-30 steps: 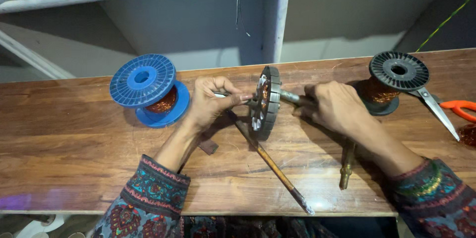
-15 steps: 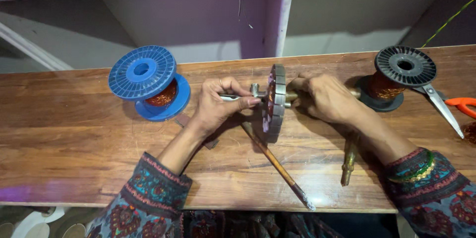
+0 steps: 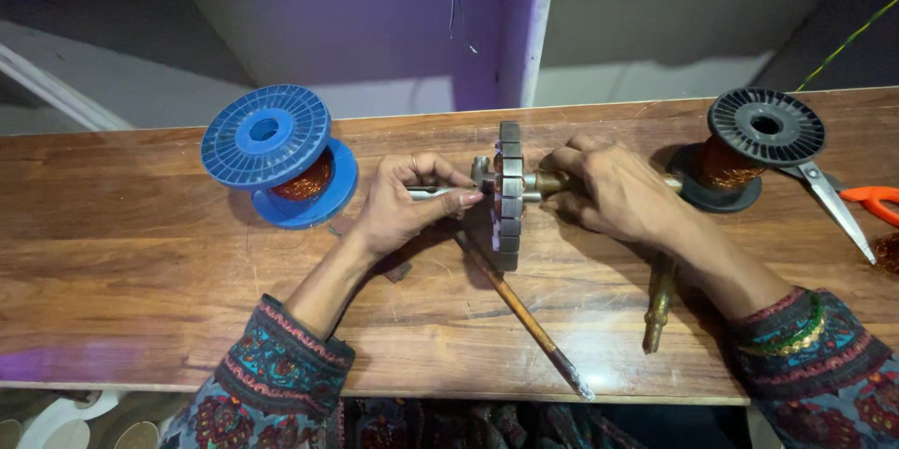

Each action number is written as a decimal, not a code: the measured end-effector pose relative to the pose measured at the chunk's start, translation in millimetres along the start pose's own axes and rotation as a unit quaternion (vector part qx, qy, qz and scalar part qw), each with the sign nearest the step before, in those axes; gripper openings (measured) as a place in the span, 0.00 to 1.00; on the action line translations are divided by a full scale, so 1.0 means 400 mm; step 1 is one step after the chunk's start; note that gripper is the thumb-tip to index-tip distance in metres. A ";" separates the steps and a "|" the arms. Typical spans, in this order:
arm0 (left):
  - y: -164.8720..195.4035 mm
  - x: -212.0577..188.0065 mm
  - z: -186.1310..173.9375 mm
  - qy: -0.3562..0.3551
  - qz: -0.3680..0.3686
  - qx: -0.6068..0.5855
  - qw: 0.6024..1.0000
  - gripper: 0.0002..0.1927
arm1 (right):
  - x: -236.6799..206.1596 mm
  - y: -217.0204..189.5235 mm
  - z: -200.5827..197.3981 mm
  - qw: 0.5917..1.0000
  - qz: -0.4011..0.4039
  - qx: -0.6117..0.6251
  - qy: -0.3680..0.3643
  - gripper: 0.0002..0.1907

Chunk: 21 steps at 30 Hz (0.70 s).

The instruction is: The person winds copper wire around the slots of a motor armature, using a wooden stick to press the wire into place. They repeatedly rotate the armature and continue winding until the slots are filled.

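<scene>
The toothed metal core (image 3: 508, 196) stands on edge mid-bench, its shaft lying nine-to-three: left hand (image 3: 403, 210) pinches the nine-o'clock shaft end, right hand (image 3: 618, 191) wraps the three-o'clock end, equally near.

- The stator (image 3: 508, 194) stands on edge at the middle of the bench (image 3: 140, 299), on a shaft between the left hand (image 3: 405, 206) and right hand (image 3: 613, 191).
- One spool (image 3: 279, 154) lies left of the hands, another spool (image 3: 749, 145) right.
- Scissors (image 3: 857, 206) lie at the far right.
- A rod (image 3: 524, 318) and a spindle (image 3: 658, 304) lie nearer the front edge.
</scene>
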<state>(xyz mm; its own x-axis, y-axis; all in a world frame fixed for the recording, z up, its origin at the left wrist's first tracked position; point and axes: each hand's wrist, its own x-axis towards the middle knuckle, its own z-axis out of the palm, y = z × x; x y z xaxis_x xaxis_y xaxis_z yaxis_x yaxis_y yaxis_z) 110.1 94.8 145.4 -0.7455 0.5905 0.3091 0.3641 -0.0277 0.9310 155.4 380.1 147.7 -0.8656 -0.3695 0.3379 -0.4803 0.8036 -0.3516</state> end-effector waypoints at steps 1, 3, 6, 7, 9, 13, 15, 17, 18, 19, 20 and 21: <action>0.014 0.000 0.000 -0.004 -0.006 -0.005 1.000 0.07 | -0.002 -0.009 -0.015 1.000 -0.009 -0.019 0.008 0.22; 0.041 0.001 0.000 0.000 -0.016 0.012 1.000 0.07 | -0.008 -0.026 -0.045 1.000 -0.013 -0.009 0.016 0.21; 0.082 0.003 -0.002 0.001 -0.035 0.017 0.999 0.08 | -0.012 -0.049 -0.087 1.000 0.004 -0.005 0.009 0.21; 0.095 0.005 -0.003 0.001 -0.042 0.014 0.999 0.09 | -0.014 -0.056 -0.101 1.000 0.013 -0.006 0.003 0.21; 0.122 0.009 -0.009 -0.012 -0.064 0.017 0.998 0.09 | -0.017 -0.070 -0.125 1.000 0.007 0.002 0.014 0.20; 0.174 0.019 -0.025 -0.027 0.004 0.154 0.988 0.10 | -0.019 -0.095 -0.172 1.000 0.002 0.005 0.010 0.18; 0.197 0.024 -0.031 -0.011 -0.031 0.145 0.989 0.10 | -0.018 -0.105 -0.191 1.000 0.025 0.006 -0.010 0.18; 0.217 0.027 -0.035 0.003 -0.042 0.142 0.989 0.11 | -0.018 -0.114 -0.211 0.999 0.036 0.004 -0.019 0.18; 0.227 0.028 -0.036 0.009 -0.034 0.145 0.989 0.12 | -0.020 -0.116 -0.220 0.999 0.036 0.002 -0.018 0.17; 0.236 0.028 -0.036 0.015 -0.027 0.146 0.989 0.13 | -0.022 -0.121 -0.230 0.999 0.036 -0.001 -0.018 0.17; 0.246 0.029 -0.035 0.016 -0.014 0.134 0.991 0.12 | -0.024 -0.121 -0.233 1.000 0.025 -0.008 -0.004 0.17; 0.255 0.029 -0.034 0.018 -0.001 0.122 0.992 0.12 | -0.026 -0.124 -0.245 1.000 0.013 -0.014 0.009 0.18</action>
<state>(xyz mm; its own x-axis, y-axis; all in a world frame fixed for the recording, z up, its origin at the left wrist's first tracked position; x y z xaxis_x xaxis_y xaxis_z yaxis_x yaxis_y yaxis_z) 131.0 87.8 246.8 -0.7643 0.5615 0.3171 0.4830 0.1727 0.8584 202.0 389.8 247.0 -0.8750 -0.3398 0.3447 -0.4529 0.8260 -0.3355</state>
